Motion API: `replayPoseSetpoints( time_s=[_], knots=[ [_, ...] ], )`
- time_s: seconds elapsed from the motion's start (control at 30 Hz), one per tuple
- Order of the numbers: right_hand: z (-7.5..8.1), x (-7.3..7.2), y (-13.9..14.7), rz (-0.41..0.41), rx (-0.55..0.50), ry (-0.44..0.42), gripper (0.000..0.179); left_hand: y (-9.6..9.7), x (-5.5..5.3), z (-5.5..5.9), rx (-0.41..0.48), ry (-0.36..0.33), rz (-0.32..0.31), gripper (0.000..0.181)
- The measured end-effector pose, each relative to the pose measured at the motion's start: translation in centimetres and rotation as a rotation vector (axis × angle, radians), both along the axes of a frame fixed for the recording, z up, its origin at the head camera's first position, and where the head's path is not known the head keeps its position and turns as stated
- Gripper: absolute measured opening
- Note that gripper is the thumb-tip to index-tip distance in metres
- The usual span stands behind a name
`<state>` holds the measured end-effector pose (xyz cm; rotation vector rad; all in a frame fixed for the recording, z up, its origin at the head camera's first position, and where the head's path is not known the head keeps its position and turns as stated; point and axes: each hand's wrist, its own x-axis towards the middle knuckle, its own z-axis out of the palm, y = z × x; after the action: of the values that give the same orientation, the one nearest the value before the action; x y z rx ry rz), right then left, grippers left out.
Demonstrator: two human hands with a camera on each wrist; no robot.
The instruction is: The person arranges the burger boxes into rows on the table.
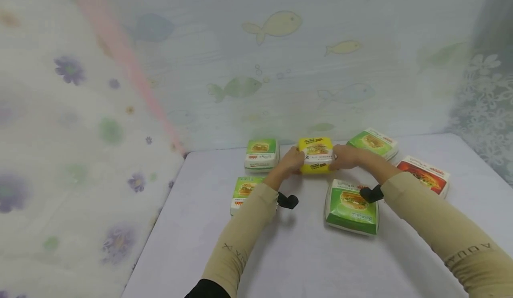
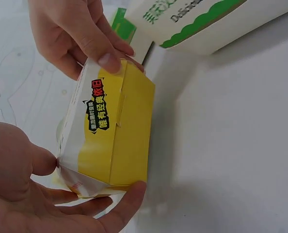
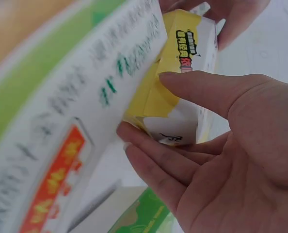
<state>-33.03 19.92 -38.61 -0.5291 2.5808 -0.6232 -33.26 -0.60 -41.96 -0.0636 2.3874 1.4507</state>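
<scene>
Near the far edge of the white surface (image 1: 304,253), a yellow box (image 1: 315,155) is held between the person's left hand (image 1: 291,161) and right hand (image 1: 346,157), with a green box (image 1: 262,154) to its left and a second green box (image 1: 372,142) to its right. On both hands the fingers are partly bent and spread about opposite ends of the yellow box, thumb opposing the rest. Whether its base touches the surface cannot be told. It looks like thin folded card, so it is probably light, springy and easily dented, with a smooth, slightly slippery finish; any contents are hidden. The best hold is likely at the short ends, close to the stiffer corners, with gentle, even pressure that spares the broad printed top.
</scene>
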Motion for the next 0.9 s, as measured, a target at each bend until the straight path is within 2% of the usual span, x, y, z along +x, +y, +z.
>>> replayPoseSetpoints(
  time_s=[0.1, 0.33, 0.53, 0.63, 0.73, 0.83, 0.9],
  knots=[
    [0.2, -0.4, 0.0, -0.011, -0.002, 0.000, 0.046, 0.1, -0.6, 0.0, 0.001, 0.000, 0.010, 0.048],
    [-0.3, -1.3, -0.1, -0.047, -0.009, -0.032, 0.047, 0.4, -1.6, -0.7, 0.002, -0.036, 0.039, 0.044],
    [-0.6, -1.5, 0.0, -0.070, 0.006, -0.072, 0.049, 0.4, -1.4, -0.8, 0.007, -0.053, 0.046, 0.041],
    [-0.8, -1.3, 0.3, -0.062, 0.021, -0.071, 0.051, 0.0, -1.7, -1.0, -0.002, -0.055, 0.026, 0.043],
    [-0.5, -0.8, 0.7, -0.035, 0.036, -0.043, 0.055, -0.7, -2.0, -0.9, -0.025, -0.036, -0.029, 0.051],
    [0.3, -0.2, 1.2, -0.006, 0.053, -0.017, 0.065, -1.5, -1.9, 0.1, -0.075, -0.023, -0.086, 0.061],
    [0.8, 0.3, 1.5, 0.007, 0.065, -0.009, 0.070, -1.9, -1.4, 1.1, -0.096, -0.027, -0.119, 0.065]
  ],
)
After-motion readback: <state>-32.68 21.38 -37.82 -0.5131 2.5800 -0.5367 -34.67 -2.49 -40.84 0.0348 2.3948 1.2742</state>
